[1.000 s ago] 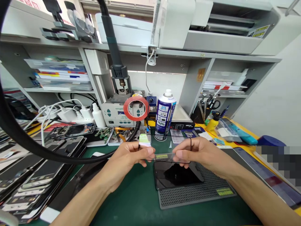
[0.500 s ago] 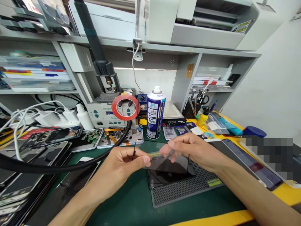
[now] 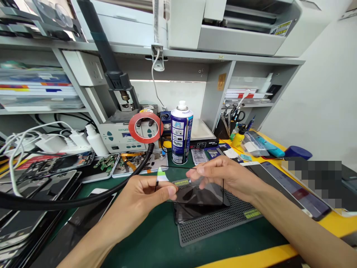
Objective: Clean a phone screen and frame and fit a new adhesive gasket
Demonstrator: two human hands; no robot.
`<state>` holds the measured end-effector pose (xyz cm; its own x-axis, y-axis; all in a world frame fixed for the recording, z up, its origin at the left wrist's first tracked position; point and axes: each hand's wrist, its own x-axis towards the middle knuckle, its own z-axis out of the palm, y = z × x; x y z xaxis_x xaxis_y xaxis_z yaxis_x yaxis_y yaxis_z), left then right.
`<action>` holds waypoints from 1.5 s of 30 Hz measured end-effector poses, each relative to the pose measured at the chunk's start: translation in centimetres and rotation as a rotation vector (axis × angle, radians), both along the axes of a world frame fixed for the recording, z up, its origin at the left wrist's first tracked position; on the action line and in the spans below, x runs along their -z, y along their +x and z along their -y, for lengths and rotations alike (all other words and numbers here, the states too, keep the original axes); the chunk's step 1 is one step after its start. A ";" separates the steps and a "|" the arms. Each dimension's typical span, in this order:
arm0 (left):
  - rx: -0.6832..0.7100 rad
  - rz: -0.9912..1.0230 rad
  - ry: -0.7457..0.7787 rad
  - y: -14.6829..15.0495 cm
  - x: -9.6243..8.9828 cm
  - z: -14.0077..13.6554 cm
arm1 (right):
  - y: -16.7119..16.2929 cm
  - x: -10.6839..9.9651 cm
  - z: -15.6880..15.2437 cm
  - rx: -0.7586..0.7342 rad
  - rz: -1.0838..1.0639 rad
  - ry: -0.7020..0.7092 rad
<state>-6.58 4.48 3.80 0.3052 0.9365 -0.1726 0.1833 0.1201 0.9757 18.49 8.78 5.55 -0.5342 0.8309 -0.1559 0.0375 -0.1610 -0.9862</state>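
Between my hands, tilted above the bench, is a clear screen protector [image 3: 192,193] with a thin black border. My left hand [image 3: 139,199] pinches its left edge between thumb and fingers. At its upper edge, my right hand [image 3: 225,176] is closed with thumb and index finger together, the other fingers curled behind. A small white-and-green patch [image 3: 161,175] shows by the left index finger; whether it is a tab or a reflection is unclear. Below lies a dark glossy phone [image 3: 192,216], partly seen through the protector, on a black honeycomb-patterned mat [image 3: 214,229].
A blue-and-white spray can [image 3: 182,134] stands behind my hands. A red tape roll [image 3: 145,127] hangs in front of a grey station. A thick black hose [image 3: 83,203] crosses the left side over stacked phone screens [image 3: 41,201]. More screens [image 3: 295,186] lie right.
The white-and-green patch now shows beside my left index finger. Both hands keep nearly the same hold, and the whole view has shifted slightly.
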 end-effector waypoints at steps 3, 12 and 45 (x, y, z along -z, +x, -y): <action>0.000 0.006 -0.004 0.2 0.0 0.1 | 0.0 0.1 -0.1 0.016 -0.012 -0.023; -0.023 -0.012 0.022 0.2 -0.3 0.2 | 0.1 -0.1 -0.2 0.051 -0.031 -0.094; -0.155 0.167 -0.038 -0.6 0.5 -0.1 | 0.5 0.1 -1.0 0.360 -0.139 0.066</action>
<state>-7.15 4.60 3.32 0.1857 0.9682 -0.1678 -0.0043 0.1716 0.9852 19.04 9.79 5.44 -0.2190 0.9748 -0.0423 -0.1445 -0.0753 -0.9866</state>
